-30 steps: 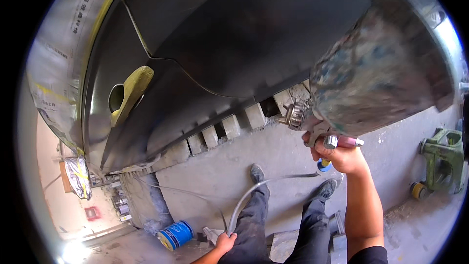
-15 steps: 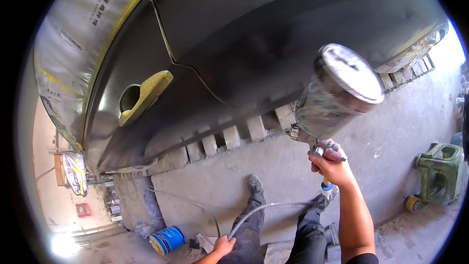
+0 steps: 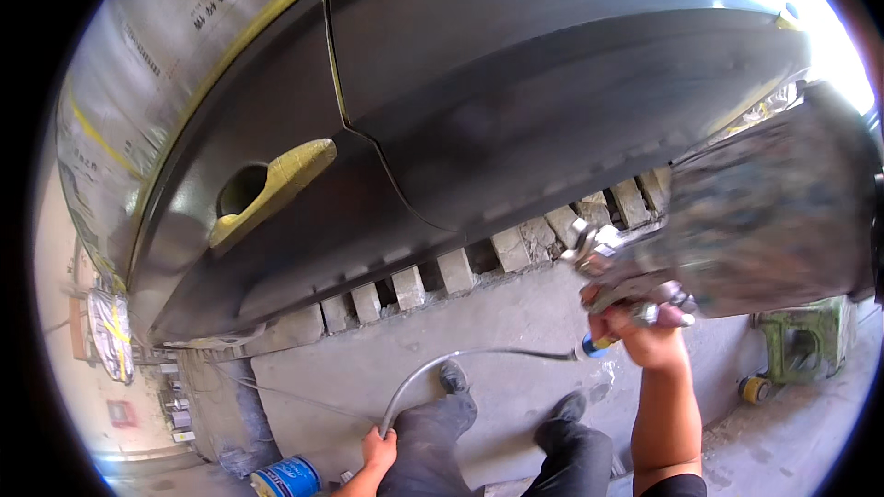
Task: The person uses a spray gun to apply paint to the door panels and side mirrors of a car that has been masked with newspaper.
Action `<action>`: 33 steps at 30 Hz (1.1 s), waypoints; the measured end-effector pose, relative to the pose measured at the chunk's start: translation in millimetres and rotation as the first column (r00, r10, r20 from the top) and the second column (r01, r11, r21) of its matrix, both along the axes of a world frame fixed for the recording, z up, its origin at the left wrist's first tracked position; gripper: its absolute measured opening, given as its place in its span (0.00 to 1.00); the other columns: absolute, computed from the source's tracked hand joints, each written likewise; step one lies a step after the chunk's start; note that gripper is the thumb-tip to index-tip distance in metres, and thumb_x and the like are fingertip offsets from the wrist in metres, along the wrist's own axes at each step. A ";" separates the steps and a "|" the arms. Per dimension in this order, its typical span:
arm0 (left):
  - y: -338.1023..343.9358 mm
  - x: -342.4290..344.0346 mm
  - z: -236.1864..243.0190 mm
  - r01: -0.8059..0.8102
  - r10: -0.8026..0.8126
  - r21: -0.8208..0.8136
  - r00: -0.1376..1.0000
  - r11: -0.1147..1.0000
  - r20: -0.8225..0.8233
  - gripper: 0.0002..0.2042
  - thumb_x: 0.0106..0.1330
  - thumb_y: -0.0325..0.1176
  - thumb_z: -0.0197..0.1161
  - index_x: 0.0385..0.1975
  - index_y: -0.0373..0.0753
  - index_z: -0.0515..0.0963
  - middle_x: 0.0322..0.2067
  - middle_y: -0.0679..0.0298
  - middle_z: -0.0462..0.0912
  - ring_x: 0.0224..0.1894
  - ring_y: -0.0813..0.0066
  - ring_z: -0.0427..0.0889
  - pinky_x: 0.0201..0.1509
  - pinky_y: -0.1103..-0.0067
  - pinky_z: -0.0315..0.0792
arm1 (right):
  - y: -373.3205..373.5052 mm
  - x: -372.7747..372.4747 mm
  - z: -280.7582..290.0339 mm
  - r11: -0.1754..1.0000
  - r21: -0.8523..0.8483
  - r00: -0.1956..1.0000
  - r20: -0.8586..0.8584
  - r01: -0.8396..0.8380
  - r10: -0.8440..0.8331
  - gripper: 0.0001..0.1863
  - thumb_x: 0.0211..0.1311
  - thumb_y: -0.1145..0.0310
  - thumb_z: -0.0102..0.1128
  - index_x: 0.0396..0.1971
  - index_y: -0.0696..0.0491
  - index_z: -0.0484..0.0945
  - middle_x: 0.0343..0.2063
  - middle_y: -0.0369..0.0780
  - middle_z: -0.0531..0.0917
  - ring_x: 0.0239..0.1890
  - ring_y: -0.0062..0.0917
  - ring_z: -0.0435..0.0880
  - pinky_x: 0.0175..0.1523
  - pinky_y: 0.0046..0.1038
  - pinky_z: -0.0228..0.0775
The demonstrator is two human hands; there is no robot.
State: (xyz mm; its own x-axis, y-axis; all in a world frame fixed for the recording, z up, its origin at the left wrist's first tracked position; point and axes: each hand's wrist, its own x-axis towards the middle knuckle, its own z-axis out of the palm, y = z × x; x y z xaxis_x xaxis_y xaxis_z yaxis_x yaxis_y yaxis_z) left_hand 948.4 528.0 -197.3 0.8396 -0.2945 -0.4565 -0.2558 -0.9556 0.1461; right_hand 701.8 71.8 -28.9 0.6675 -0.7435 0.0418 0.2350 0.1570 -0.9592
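Observation:
My right hand (image 3: 642, 336) is closed around the handle of a paint spray gun (image 3: 626, 281). The gun's large, paint-stained cup (image 3: 769, 207) lies tilted sideways toward the right rim. A grey air hose (image 3: 433, 359) runs from the blue fitting (image 3: 590, 346) under the gun, arching over to my left hand (image 3: 378, 448), which grips it low down. Beyond the gun spreads a dark grey vehicle body panel (image 3: 552, 97), with the nozzle apart from it. Yellow masking tape (image 3: 290, 179) covers a piece beside a round opening in the panel.
Printed masking film (image 3: 120, 92) covers the vehicle at the left. Pale blocks (image 3: 456, 271) line the floor under the panel. A green step stool (image 3: 801, 340) stands at the right, a blue bucket (image 3: 285, 479) at the lower left. My feet are on the concrete floor (image 3: 516, 313).
The spray gun has tipped, its cup swinging from upright-leaning to sideways at the right and looming larger. My left hand and the hose have shifted left. The whole view has shifted slightly.

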 end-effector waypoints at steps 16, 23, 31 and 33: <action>-105.7 30.5 -86.7 0.381 -0.265 -0.140 0.821 0.914 0.506 0.08 0.51 0.32 0.63 0.30 0.39 0.77 0.28 0.56 0.79 0.37 0.54 0.77 0.42 0.63 0.69 | 103.2 1.5 -260.3 0.996 0.039 0.954 -0.293 0.082 -0.067 0.14 0.59 0.73 0.54 0.45 0.58 0.72 0.24 0.37 0.78 0.21 0.16 0.73 0.25 0.19 0.64; -79.1 42.6 -98.1 0.210 -0.030 -0.234 0.801 0.949 0.598 0.07 0.52 0.30 0.62 0.29 0.36 0.75 0.28 0.52 0.78 0.34 0.49 0.77 0.38 0.61 0.70 | 90.0 21.7 -246.5 0.996 -0.091 0.998 -0.057 0.013 -0.018 0.11 0.66 0.67 0.50 0.43 0.57 0.71 0.20 0.37 0.76 0.18 0.14 0.66 0.23 0.17 0.56; -64.8 34.6 -95.8 0.113 -0.022 -0.163 0.878 0.980 0.478 0.08 0.51 0.32 0.64 0.25 0.36 0.76 0.27 0.51 0.79 0.33 0.49 0.78 0.37 0.61 0.72 | 111.5 20.9 -308.6 0.921 0.295 0.942 -0.290 0.256 -0.170 0.10 0.63 0.62 0.55 0.30 0.52 0.70 0.14 0.36 0.75 0.14 0.18 0.72 0.18 0.21 0.61; -64.7 32.0 -96.9 0.109 -0.034 -0.143 0.893 0.984 0.448 0.08 0.50 0.33 0.65 0.25 0.36 0.77 0.27 0.51 0.80 0.34 0.50 0.79 0.37 0.62 0.72 | 116.8 21.0 -326.2 0.902 0.329 0.917 -0.369 0.280 -0.150 0.11 0.63 0.60 0.56 0.31 0.52 0.69 0.15 0.36 0.75 0.14 0.19 0.72 0.17 0.22 0.61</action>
